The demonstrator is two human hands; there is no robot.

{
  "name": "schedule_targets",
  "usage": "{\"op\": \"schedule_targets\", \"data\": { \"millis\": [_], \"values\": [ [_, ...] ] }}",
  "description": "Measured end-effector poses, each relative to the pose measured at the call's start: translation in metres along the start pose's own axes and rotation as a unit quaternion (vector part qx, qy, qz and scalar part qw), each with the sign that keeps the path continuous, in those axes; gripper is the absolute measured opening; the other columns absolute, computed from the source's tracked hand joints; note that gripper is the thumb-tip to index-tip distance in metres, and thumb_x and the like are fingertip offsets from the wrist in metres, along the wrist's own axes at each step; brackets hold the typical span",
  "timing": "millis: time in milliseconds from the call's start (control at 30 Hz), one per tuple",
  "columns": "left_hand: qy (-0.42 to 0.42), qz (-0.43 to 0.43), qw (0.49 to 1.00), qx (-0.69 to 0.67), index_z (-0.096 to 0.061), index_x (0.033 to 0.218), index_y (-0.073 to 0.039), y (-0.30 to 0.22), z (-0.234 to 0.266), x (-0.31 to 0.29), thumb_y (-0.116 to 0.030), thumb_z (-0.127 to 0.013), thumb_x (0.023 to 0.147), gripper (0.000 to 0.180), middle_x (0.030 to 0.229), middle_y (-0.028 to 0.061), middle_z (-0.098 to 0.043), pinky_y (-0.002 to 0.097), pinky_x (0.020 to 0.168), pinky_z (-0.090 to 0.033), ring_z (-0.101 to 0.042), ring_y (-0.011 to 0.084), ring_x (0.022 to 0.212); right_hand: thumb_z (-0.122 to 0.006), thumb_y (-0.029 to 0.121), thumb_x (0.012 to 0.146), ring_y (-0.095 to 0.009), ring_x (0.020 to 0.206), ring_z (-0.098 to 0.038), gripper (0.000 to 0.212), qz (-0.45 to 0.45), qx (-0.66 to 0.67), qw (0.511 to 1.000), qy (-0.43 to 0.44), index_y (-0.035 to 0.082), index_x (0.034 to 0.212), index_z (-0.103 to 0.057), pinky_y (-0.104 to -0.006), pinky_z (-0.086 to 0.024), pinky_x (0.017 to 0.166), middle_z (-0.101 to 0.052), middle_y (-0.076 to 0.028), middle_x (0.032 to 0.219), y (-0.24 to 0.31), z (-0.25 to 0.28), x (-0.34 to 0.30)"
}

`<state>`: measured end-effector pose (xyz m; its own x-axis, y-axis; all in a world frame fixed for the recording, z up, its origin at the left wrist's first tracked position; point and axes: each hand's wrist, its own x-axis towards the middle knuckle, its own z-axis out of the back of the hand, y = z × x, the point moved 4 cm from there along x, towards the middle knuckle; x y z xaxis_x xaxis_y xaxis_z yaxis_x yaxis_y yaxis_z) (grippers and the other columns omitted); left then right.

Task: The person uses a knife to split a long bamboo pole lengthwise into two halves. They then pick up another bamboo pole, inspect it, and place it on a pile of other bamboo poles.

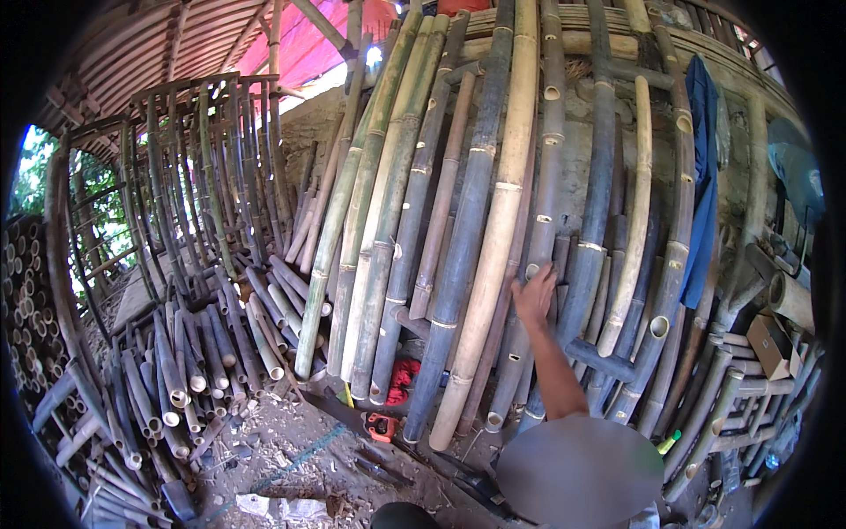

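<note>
My right hand (533,298) reaches up among the leaning bamboo poles, its fingers apart. The fingertips are at a dark bamboo pole (548,176) with cut openings along it, close to one such hole. I cannot tell how firmly they touch. Just left of the hand stands a thick pale yellow bamboo pole (495,238), and beyond it a dark one (464,220). On the right is another dark pole (599,167) with a short crosspiece (599,360) near its foot. A blurred oval hides the upper part of my arm. My left hand is out of view.
A handsaw (339,413) with an orange handle lies on the ground beside a red cloth (403,379). Cut bamboo pieces (176,361) pile up on the left. A blue cloth (699,176) hangs at the right, above a bamboo frame (727,414) and a cardboard box (772,346).
</note>
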<state>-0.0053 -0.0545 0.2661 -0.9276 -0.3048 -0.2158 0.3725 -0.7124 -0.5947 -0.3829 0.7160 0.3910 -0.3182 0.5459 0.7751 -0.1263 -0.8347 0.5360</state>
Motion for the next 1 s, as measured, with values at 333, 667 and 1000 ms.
{"op": "schedule_targets", "data": {
  "millis": [333,667,1000],
  "values": [
    [-0.048,-0.001,0.999,0.019,-0.064,0.134,-0.006,0.028,0.001,-0.002,-0.028,-0.077,0.084,0.056,0.117,0.0215,-0.071,0.0433,0.094,-0.054,-0.069,0.0343,0.106,-0.077,0.024,0.086,-0.051,0.128,-0.055,0.084,-0.098,0.088,0.991,0.034,-0.003,0.148,-0.026,-0.0516,-0.045,0.109,-0.056,-0.040,0.132,-0.073,-0.054,0.060],
    [-0.033,0.044,0.998,0.034,-0.061,0.138,-0.005,0.011,0.007,-0.007,-0.030,-0.075,0.087,0.059,0.122,0.0187,-0.068,0.0435,0.092,-0.055,-0.068,0.0326,0.105,-0.064,0.011,0.089,-0.056,0.120,-0.050,0.061,0.023,0.090,0.989,-0.116,-0.009,0.140,-0.038,-0.0569,-0.044,0.100,-0.050,-0.039,0.128,-0.032,0.007,-0.011],
    [-0.069,0.011,0.996,0.056,-0.064,0.130,-0.001,0.033,0.003,-0.006,-0.026,-0.078,0.086,0.052,0.112,0.0170,-0.072,0.0405,0.089,-0.055,-0.069,0.0292,0.101,-0.072,0.061,0.091,-0.030,0.147,-0.042,0.104,-0.255,0.381,0.856,0.240,-0.005,0.159,-0.030,-0.0418,-0.034,0.121,-0.038,-0.019,0.163,-0.012,-0.080,-0.012]
  ]
}}
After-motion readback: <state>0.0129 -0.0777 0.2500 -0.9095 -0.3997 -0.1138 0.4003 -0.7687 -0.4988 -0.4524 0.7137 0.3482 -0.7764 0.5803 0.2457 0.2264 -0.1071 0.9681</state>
